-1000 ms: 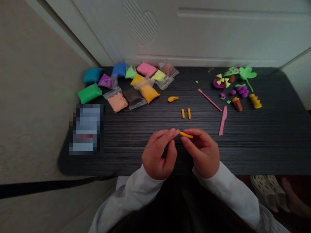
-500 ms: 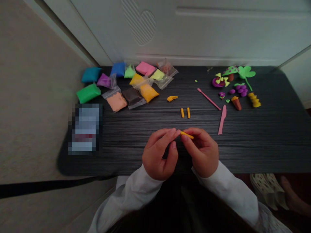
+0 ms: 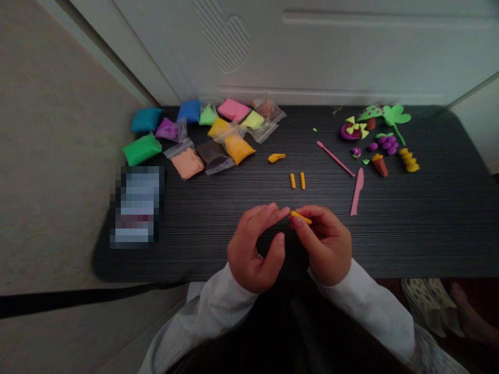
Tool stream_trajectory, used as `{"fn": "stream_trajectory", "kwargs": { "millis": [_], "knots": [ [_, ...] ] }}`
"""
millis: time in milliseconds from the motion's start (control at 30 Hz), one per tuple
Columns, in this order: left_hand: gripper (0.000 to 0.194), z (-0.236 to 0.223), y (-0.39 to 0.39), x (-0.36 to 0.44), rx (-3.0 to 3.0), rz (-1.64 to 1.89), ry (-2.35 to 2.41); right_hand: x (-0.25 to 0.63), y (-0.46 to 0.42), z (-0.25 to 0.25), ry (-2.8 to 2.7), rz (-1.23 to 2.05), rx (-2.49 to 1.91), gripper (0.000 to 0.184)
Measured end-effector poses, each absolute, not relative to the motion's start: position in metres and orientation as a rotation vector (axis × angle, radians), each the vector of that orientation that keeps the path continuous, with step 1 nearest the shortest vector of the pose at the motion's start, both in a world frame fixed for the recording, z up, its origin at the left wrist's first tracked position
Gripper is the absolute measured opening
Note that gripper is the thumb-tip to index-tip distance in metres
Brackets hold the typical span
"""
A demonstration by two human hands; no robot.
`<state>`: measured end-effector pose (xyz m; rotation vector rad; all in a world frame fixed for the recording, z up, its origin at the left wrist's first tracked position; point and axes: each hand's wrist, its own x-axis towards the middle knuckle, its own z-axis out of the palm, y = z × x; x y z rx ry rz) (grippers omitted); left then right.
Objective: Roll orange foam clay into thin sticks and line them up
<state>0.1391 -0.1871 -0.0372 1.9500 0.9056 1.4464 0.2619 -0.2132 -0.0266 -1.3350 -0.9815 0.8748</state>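
We see the left grip [image 3: 255, 252] now spread wider, the right grip [image 3: 326, 246] clamped on a slim, smooth orange rod [image 3: 302, 217], long axis slanting down rightward.

On the right of a dark, ribbed table [image 3: 436, 223], I see over my remote feed a green clover-shaped piece [image 3: 393, 116] on a stem, a purple bunch [image 3: 388, 145] and a brown cone [image 3: 380, 167] with an orange top; at left lie a teal packet [image 3: 146, 120], a green packet [image 3: 142, 150] and a dark-edged rectangle [image 3: 140, 208], its face pixelated; behind rises a white panel [image 3: 351, 57] with a striped heart relief [image 3: 237, 41]; pale, holed shoes [image 3: 424, 304] sit below the table at lower right.
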Motion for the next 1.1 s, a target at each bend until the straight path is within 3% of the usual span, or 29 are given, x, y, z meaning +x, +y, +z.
{"fn": "stream_trajectory", "kwargs": {
  "millis": [1100],
  "knots": [
    [0.067, -0.0378, -0.1868, 0.1411, 1.991, 1.418, 0.857, 0.2626, -0.2136, -0.0239, -1.032, 0.852, -1.34, 0.012]
  ]
}}
